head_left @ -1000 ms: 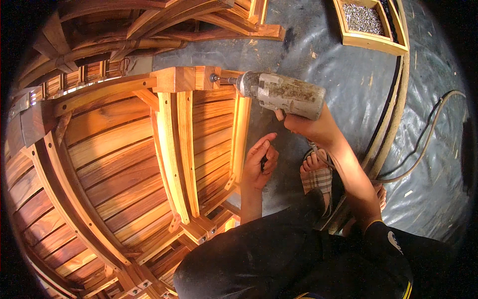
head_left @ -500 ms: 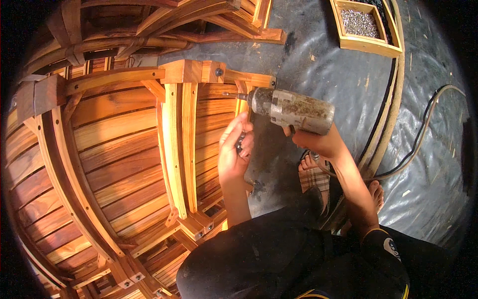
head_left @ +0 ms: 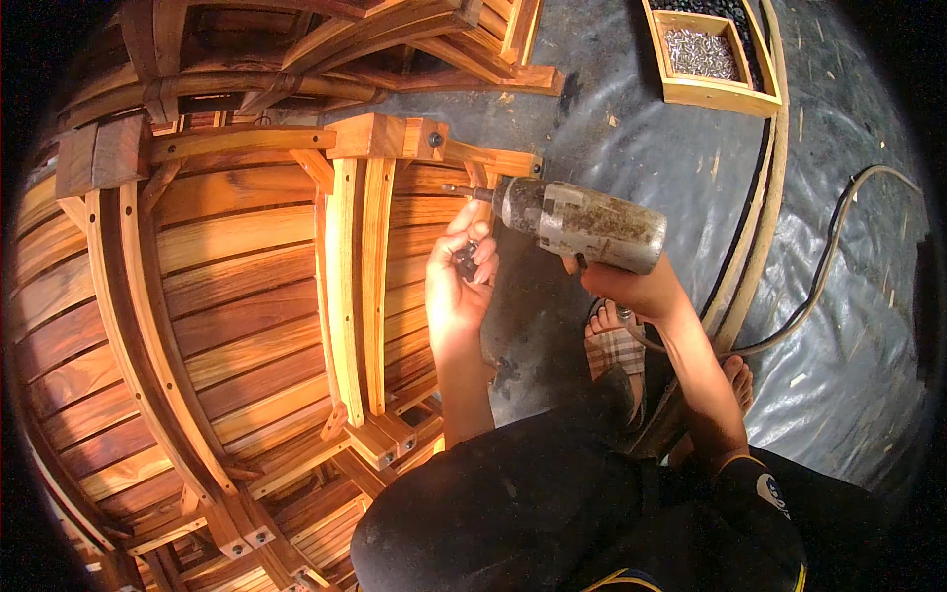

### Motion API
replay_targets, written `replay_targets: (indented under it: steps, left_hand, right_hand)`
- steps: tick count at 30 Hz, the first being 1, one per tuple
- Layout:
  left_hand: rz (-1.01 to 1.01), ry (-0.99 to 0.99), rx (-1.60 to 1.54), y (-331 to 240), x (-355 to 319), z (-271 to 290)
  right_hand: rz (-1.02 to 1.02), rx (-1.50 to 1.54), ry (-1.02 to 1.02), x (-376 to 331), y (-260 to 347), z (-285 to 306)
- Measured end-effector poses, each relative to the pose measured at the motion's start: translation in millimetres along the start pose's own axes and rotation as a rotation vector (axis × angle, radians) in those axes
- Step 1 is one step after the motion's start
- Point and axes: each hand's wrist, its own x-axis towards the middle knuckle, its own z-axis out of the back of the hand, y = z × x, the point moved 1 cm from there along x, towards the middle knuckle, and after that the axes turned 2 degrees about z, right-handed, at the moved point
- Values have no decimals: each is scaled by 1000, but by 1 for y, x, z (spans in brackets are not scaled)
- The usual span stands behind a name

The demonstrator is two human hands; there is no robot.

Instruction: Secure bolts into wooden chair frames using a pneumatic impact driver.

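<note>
Right hand (head_left: 631, 291) grips a corded electric drill (head_left: 577, 222) aimed at a slatted wooden chair frame (head_left: 345, 266), while the left hand (head_left: 459, 286), curled around small screws, sits beside the bit and risks being nicked if it slips.

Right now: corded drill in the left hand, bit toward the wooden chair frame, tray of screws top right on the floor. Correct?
Not quite. The head view shows the corded drill in the right hand, not the left. The left hand is beside the drill's chuck, its fingers curled around something small and dark. The bit does point toward the wooden chair frame, and the tray of screws sits top right on the floor.
</note>
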Motion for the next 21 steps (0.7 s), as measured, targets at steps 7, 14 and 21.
replay_targets:
  steps: [7, 14, 21]
  left_hand:
    - [-95, -72, 129, -5, -4, -14]
    - [-213, -210, 133, -15, 3, -31]
    - [-228, -152, 320, -32, 2, -34]
  right_hand:
    - [-44, 1, -8, -5, 1, 0]
    - [-106, 19, 69, -7, -3, 0]
    - [-87, 98, 58, -7, 1, -8]
